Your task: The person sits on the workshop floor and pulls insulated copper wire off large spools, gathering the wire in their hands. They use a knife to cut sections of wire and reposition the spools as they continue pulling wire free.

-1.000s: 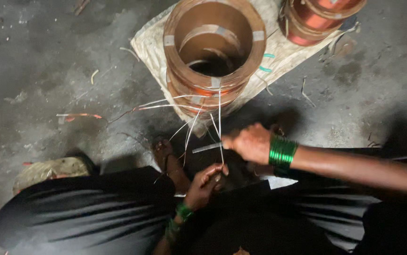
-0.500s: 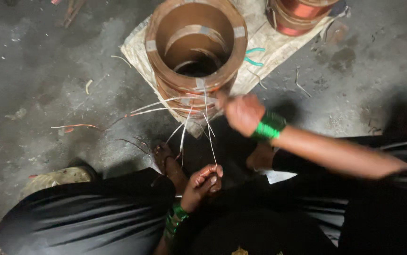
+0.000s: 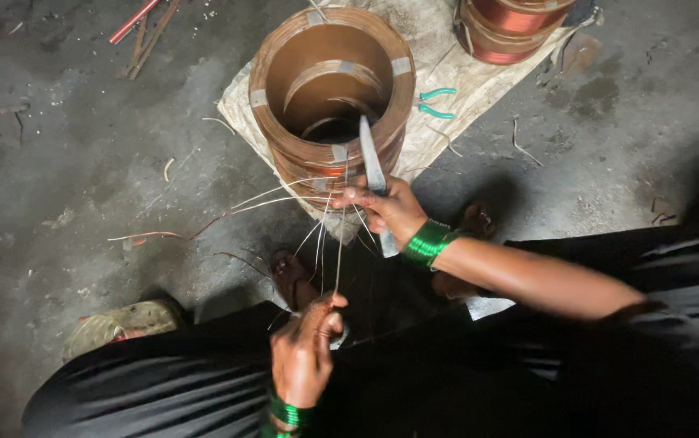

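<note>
Grey concrete floor (image 3: 82,178), dusty and littered with wire offcuts; I sit on it with a pale woven sack (image 3: 447,113) spread ahead. On the sack stands a tall round copper-wire coil with a hollow centre and grey tape patches (image 3: 329,89); a second reddish coil (image 3: 512,28) sits at the far right edge, small green-handled pliers (image 3: 435,101) between them. My left hand (image 3: 305,357) is pinched shut on a thin pale wire strand (image 3: 339,243) running up to the coil's near side. My right hand (image 3: 390,209), green bangles at the wrist, is clamped around a flat steel blade (image 3: 371,158) pointing up against the coil wall. Judgement: keep the strand taut, lay the blade flat and scrape lightly away from my left fingers, so the wire is not nicked.
</note>
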